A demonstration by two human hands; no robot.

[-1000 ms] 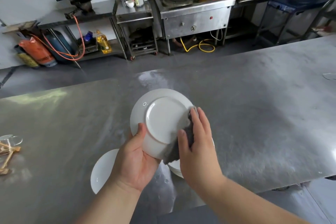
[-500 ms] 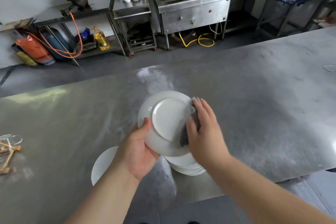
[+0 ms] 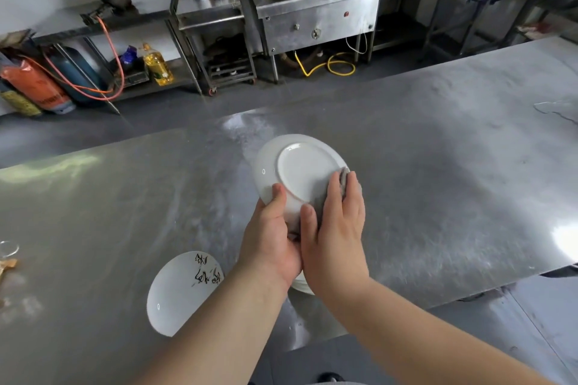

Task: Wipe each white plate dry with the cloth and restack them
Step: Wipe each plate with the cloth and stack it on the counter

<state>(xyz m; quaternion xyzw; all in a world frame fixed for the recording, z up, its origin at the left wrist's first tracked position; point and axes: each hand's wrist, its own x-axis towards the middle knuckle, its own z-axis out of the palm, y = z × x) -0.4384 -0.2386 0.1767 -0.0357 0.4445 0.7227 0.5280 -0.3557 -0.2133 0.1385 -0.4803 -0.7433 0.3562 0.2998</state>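
Observation:
A white plate [image 3: 297, 169] is held tilted above the steel table [image 3: 438, 184], its underside facing me. My left hand [image 3: 269, 237] grips its lower left rim, thumb on the back. My right hand [image 3: 336, 228] presses a grey cloth [image 3: 342, 181] against the plate's lower right edge, fingers curved over it. A stack of white plates [image 3: 301, 286] sits on the table under my wrists, mostly hidden. Left of it lies a single white plate [image 3: 181, 294] with black markings near its rim.
At the table's left edge lie a glass [image 3: 7, 248] and a wooden piece [image 3: 6, 266]. The table's near edge runs under my forearms. Across the aisle stand a steel stove unit [image 3: 316, 19], shelves with bottles and gas cylinders [image 3: 40, 87].
The held plate moved up and right in view and my two hands came closer together. The cloth slid along the plate's right edge. The marked plate on the table is more exposed.

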